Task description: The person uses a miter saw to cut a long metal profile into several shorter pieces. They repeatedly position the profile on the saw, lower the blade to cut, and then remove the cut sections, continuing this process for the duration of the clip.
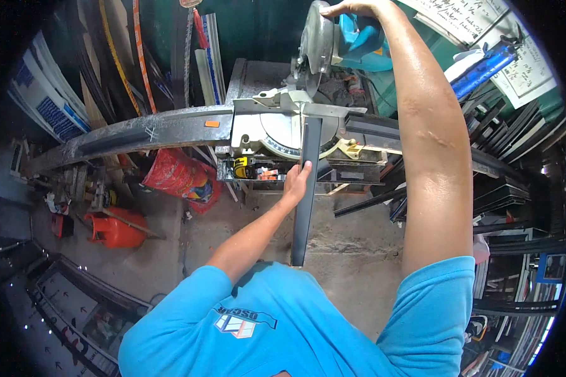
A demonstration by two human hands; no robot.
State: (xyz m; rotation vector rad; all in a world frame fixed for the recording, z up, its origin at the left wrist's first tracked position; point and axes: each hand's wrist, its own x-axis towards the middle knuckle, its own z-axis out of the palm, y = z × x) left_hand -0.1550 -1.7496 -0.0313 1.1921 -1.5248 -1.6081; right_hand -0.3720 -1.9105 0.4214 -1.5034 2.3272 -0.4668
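The left hand (297, 183) is closed around a long, flat, dark grey strip (305, 210), thumb along its right edge. The strip's far end lies on the round silver metal saw table (277, 127); its near end points toward the person's bright blue T-shirt (264, 320). The right hand (361, 7) is at the far edge, over the teal saw motor housing (363, 58), its thumb reaching left to the round grey metal blade guard (317, 39); its fingers are mostly hidden, so I cannot tell how tightly they close. A red, patterned bucket (177, 176) stands left, beyond an orange-red gas cylinder (121, 227).
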